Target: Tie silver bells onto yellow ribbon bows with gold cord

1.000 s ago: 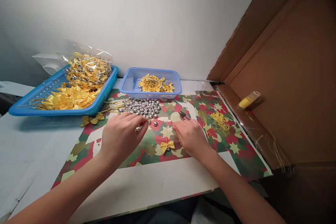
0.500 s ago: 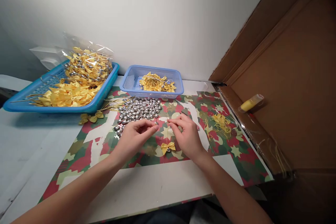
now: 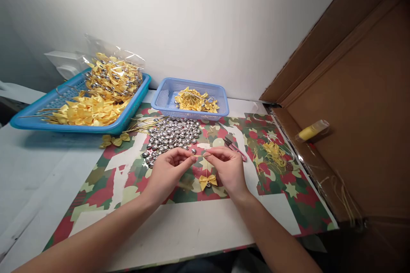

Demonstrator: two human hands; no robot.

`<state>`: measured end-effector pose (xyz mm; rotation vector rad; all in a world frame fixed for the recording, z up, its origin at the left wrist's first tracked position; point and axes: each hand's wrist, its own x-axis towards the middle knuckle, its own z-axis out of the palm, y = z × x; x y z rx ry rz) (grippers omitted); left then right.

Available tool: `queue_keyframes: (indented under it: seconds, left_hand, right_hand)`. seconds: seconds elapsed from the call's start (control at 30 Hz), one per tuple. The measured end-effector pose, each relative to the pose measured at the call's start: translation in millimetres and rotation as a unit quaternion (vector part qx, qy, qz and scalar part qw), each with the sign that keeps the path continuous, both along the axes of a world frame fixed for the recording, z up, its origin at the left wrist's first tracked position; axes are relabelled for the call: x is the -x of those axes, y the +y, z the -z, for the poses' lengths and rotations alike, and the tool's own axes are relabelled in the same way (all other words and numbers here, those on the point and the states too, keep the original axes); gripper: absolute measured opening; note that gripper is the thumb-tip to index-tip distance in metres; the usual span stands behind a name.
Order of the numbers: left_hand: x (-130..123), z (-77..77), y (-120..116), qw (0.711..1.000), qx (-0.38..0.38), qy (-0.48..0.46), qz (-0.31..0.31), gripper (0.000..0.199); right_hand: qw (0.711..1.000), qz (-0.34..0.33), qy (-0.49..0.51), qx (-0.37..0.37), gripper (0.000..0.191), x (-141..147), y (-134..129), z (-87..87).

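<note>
Between my two hands runs a thin gold cord [image 3: 200,155], pinched at both ends. My left hand [image 3: 173,170] holds its left end, just in front of a pile of silver bells [image 3: 173,134]. The other end is between the thumb and forefinger of my right hand [image 3: 229,168]. One silver bell [image 3: 194,151] shows just beyond the left fingertips. Below the fingers lies a yellow bow [image 3: 208,181] with a small silver bell at its middle, and a thin cord runs up from it toward my right hand.
A blue basket [image 3: 128,113] at left holds yellow bows and a clear bag. A smaller blue basket [image 3: 192,115] stands behind the bells. Pink-handled scissors [image 3: 237,149] and yellow cord scraps [image 3: 273,153] lie right, near a cardboard wall [image 3: 355,94].
My fingertips have moved so that the cord now stretches sideways between both hands. The scissors show more fully beside my right hand. The whole view has shifted slightly.
</note>
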<state>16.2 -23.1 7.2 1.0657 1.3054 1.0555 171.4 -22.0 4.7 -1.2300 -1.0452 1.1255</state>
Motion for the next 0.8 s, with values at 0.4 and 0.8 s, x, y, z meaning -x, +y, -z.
queue_keyframes:
  seconds: [0.4, 0.8]
  left_hand:
    - [-6, 3.2, -7, 0.996, -0.028, -0.082, -0.017, 0.026]
    - [-4, 0.9, -13, 0.986, -0.051, -0.155, 0.033, 0.017]
  right_hand:
    - [0.975, -0.010, 0.205, 0.087, 0.026, 10, -13, 0.2]
    - [0.975, -0.031, 0.205, 0.075, 0.022, 10, -21, 3.9]
